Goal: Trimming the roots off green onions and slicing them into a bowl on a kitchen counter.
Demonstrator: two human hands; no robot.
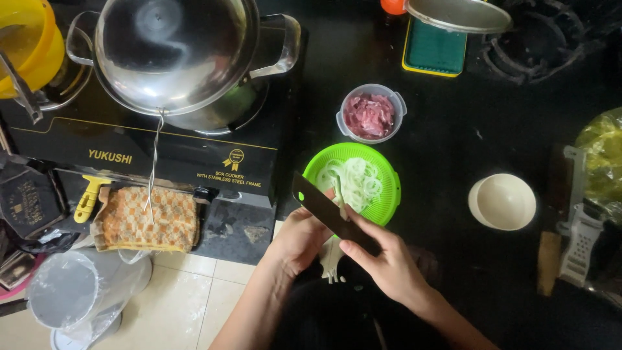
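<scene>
Two hands are seen from the head camera, both reaching up from the lower edge of the frame over a black bench (453, 149). The right hand (382, 262) is angled up and to the left, its fingers (359, 223) closed around the handle of a dark knife (324, 209). The blade is pointed up-left and its tip lies over the near rim of a green strainer (389, 185). The left hand (299, 238) is held just beside the blade, its fingers curled against the flat of the knife; whether anything is pinched in them cannot be told. White onion rings (353, 180) are heaped in the strainer. Pale pieces are glimpsed on the bench between the hands. Beyond the strainer, a small tub of raw meat (369, 115) is set. A cream bowl (504, 202) is placed well to the right. A steel wok (178, 52) is on the cooker at upper left.
</scene>
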